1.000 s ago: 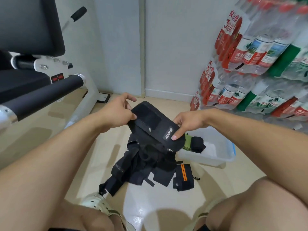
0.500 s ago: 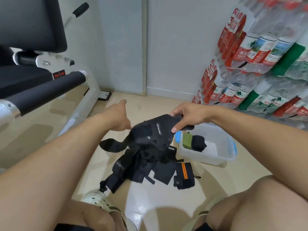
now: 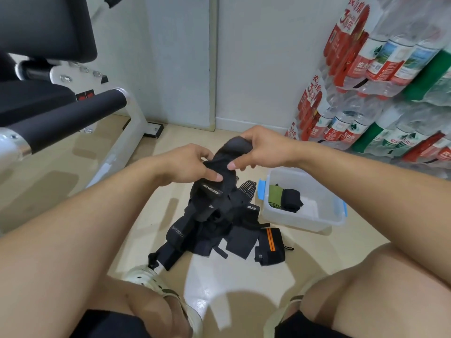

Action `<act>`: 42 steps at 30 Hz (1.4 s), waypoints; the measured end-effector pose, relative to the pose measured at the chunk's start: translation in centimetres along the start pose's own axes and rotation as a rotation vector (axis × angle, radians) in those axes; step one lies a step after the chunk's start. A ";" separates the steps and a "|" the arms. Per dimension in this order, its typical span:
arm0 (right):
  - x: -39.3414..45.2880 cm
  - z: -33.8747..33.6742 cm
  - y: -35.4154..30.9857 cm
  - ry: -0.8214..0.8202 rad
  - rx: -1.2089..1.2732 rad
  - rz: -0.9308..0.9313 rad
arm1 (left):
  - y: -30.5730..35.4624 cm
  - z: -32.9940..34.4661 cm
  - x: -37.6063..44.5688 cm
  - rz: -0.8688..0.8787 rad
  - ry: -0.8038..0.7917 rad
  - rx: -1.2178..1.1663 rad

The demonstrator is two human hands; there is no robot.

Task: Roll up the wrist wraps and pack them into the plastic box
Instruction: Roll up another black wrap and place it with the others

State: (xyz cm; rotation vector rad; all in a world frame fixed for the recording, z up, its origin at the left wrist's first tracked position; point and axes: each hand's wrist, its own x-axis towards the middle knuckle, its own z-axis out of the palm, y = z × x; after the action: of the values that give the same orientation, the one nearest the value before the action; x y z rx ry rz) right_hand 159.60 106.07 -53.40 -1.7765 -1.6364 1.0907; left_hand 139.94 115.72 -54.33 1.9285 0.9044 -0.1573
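Nearest to the camera, two bare knees and a pale shoe [image 3: 156, 281] are seen on the shiny beige floor [image 3: 231, 284]. Just beyond them, a loose pile of wrist wraps [image 3: 212, 230] is spread on the floor, and a rolled wrap with an orange stripe [image 3: 269, 242] is lying at its right edge. Above the pile, one black wrist wrap [image 3: 228, 167] is held in the air by both hands: it is pinched by the left hand [image 3: 188, 164] with thumb and fingers at its lower part, and its upper, rolled end is gripped by the curled fingers of the right hand [image 3: 263, 150]. The long tail of this wrap hangs down to the pile. To the right of the pile stands the plastic box [image 3: 327, 220] (clear, with blue clips), where a green roll [image 3: 275, 197] and a black roll [image 3: 291, 200] are placed side by side. Further away, a padded gym machine [image 3: 61, 111] is seen at the left and packs of water bottles [image 3: 380, 93] at the right, against the wall.
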 end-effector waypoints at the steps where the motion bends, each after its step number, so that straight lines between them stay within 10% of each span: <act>1: 0.0 0.0 0.1 0.022 0.025 0.020 | -0.1 -0.1 0.0 0.001 0.007 -0.027; 12: 2.1 1.3 5.0 0.211 0.041 0.292 | -0.2 -0.6 0.3 -0.043 0.208 0.085; 18: 5.6 4.6 11.8 -0.051 -0.484 0.434 | -1.1 -0.3 1.4 -0.049 0.213 0.096; 42: 8.7 17.6 29.8 -0.245 -0.745 0.610 | -2.5 0.7 4.4 -0.053 0.086 0.093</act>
State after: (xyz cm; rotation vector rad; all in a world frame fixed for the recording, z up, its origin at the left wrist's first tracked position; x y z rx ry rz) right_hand 162.43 106.79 -89.00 -2.8591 -1.8447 1.0328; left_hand 141.69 118.09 -58.52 2.0105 1.0216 -0.1505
